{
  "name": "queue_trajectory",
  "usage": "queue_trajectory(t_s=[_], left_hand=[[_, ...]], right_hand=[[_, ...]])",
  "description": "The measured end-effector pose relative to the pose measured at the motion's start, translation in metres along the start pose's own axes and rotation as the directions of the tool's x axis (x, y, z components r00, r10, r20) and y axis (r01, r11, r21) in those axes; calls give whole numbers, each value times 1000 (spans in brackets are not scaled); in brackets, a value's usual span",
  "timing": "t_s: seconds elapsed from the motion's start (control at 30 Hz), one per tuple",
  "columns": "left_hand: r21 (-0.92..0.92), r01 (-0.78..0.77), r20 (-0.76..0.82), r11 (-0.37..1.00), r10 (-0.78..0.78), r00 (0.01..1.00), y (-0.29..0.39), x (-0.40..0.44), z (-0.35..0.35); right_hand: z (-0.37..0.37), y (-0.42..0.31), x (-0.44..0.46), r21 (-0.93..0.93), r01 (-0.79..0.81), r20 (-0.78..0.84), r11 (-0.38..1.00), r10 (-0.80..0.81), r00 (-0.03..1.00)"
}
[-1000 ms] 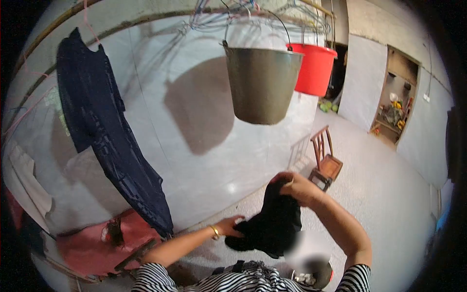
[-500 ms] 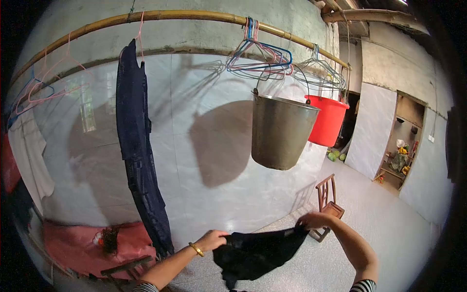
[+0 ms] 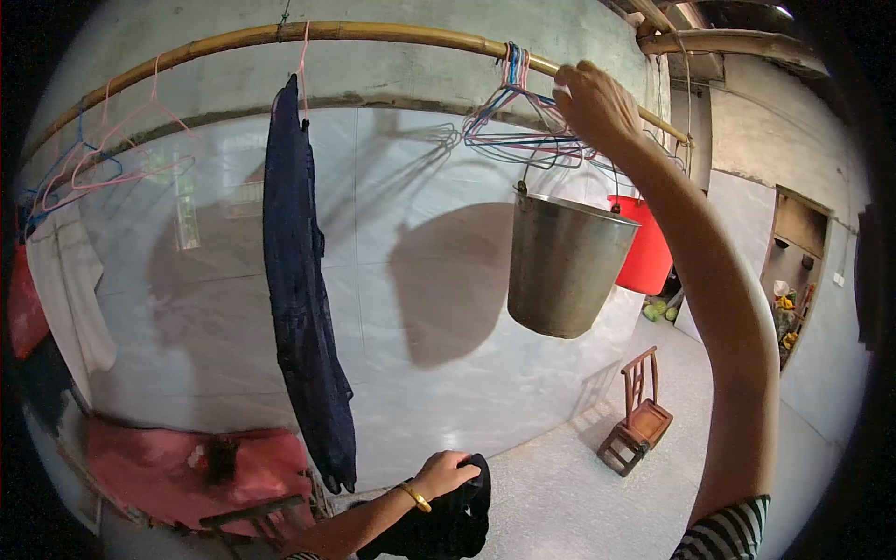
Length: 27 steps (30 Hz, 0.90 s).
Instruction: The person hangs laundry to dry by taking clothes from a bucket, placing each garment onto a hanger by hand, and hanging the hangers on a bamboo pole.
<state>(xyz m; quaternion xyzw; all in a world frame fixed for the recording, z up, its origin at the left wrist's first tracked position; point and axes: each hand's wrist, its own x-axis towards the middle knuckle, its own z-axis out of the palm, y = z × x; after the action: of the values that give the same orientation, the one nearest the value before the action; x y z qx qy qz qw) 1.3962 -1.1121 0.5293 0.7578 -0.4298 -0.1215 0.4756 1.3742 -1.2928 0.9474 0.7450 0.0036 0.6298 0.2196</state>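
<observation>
A black cloth (image 3: 467, 513) hangs low at the bottom centre from my left hand (image 3: 446, 474), whose fingers are closed on its upper edge; a gold bangle circles that wrist. My right hand (image 3: 599, 105) is raised to the bamboo pole (image 3: 392, 32), just right of a bunch of blue, pink and grey hangers (image 3: 523, 121). Its fingers are bent near the pole, and whether they grip anything is unclear. Left of the centre, a dark blue garment (image 3: 303, 280) hangs from a pink hanger.
A metal bucket (image 3: 569, 266) and a red bucket (image 3: 646, 252) hang below the pole. A wooden chair (image 3: 644, 415) stands on the floor. Red sheeting (image 3: 187, 467) lies at the lower left, below a white cloth (image 3: 70, 289) and more hangers (image 3: 140, 173).
My right hand has let go of the black cloth and risen to the pole. My left hand keeps hold of the cloth, which now hangs down instead of being stretched between both hands.
</observation>
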Motion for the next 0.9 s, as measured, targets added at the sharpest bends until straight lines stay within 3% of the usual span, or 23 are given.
queue_trajectory(t_s=[0.03, 0.1, 0.2, 0.37, 0.43, 0.6, 0.7, 0.73, 0.8, 0.83, 0.87, 0.9], left_hand=[[-61, 21, -3, 998, -21, 1000, -3, -3, -5], [-150, 58, -11, 987, -60, 998, -11, -6, -14], [-260, 47, -48, 965, -61, 997, -23, -13, -20], [-296, 128, -28, 947, -143, 989, -19, -26, -33], [-265, 160, -24, 951, -172, 985, -17, -28, -38], [-242, 181, -24, 953, -193, 981, -14, -23, -37], [-229, 146, 10, 962, -148, 989, -17, -15, -34], [-22, 195, 8, 981, -195, 981, -9, -11, -36], [-150, 183, -5, 972, -186, 983, -7, -10, -31], [-186, 55, -39, 981, -63, 997, -10, -7, -29], [-195, 74, -34, 978, -82, 996, -8, -3, -29], [-147, 41, -49, 988, -49, 998, -4, 1, -32]], right_hand=[[6, 0, 11, 5, 0, -1, 1000, 0, 1000], [19, -3, 25, -119, -112, 277, 987, 141, 951], [44, -1, 23, -179, -71, 337, 981, 129, 932], [46, -13, 31, -219, -2, 333, 976, 77, 940], [40, -22, 41, -78, -224, 323, 971, 237, 916], [35, -33, 45, -12, -239, 187, 971, 237, 953], [39, -35, 13, 213, -381, 156, 900, 354, 922], [45, -32, -6, 288, -394, 126, 873, 373, 919], [26, -44, -66, 477, -298, -15, 827, 347, 938], [14, -54, -100, 593, -294, -68, 749, 411, 909], [3, -65, -136, 681, -304, -55, 666, 461, 885], [-8, -78, -174, 809, -446, 209, 384, 521, 828]])
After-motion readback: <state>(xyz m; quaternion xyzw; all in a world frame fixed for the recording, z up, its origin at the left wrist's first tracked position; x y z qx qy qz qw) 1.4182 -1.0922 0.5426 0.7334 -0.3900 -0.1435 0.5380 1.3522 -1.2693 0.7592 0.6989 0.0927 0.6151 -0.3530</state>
